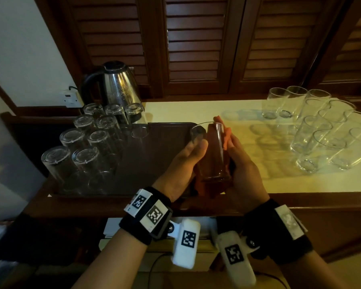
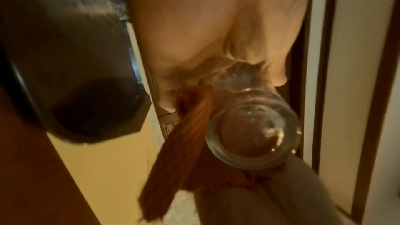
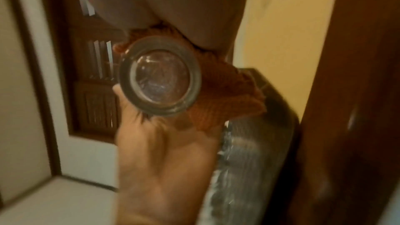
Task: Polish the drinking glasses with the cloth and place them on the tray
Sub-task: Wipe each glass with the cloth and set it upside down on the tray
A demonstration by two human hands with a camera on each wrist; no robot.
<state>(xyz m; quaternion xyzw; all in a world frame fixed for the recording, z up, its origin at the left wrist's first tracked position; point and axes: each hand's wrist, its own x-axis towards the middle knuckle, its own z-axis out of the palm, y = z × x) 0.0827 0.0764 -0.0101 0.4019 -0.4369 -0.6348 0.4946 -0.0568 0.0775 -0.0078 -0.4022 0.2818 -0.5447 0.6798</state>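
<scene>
I hold a tall clear glass [image 1: 214, 151] between both hands, above the right end of the dark tray [image 1: 167, 140]. My left hand [image 1: 186, 161] grips its left side, thumb on the front. My right hand [image 1: 243, 165] presses an orange cloth [image 1: 226, 135] round its right side. In the left wrist view the glass base [image 2: 253, 134] faces the camera with the cloth [image 2: 184, 151] hanging beside it. The right wrist view shows the base [image 3: 160, 78], the cloth [image 3: 227, 95] and my left hand [image 3: 162, 160] beneath. Several upturned glasses [image 1: 88, 142] stand on the tray's left half.
Several upright glasses [image 1: 321, 130] crowd the right of the pale counter [image 1: 248, 180]. A steel kettle [image 1: 117, 86] stands behind the tray, by a wall socket [image 1: 69, 99]. Dark louvred doors [image 1: 196, 49] close off the back.
</scene>
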